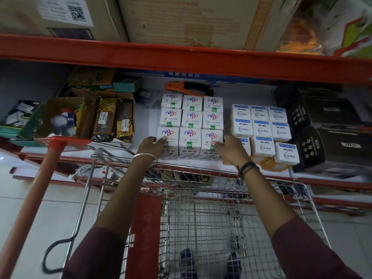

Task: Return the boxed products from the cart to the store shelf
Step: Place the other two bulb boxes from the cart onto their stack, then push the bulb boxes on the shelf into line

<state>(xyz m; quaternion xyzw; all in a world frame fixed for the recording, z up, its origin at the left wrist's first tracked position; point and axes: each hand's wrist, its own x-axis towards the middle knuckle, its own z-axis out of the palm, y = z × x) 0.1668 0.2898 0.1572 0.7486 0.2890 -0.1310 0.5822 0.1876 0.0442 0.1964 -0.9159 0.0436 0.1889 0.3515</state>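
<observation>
White Nippo boxes point(190, 125) stand in a three-by-three block on the white store shelf point(145, 125). My left hand point(151, 147) presses the left side of the front row of boxes point(189, 141). On the row's right side lies my right hand point(229, 150), so both hands clamp the front three boxes between them. The wire cart point(201, 218) stands below, between my arms; its basket shows no boxes.
White Wipro Garnet boxes point(261, 127) stand right of the Nippo block, with black boxes point(322, 137) further right. Brown packets point(112, 119) and an open carton point(60, 115) sit to the left. An orange tool point(187, 88) lies behind. A red shelf beam point(181, 57) overhangs.
</observation>
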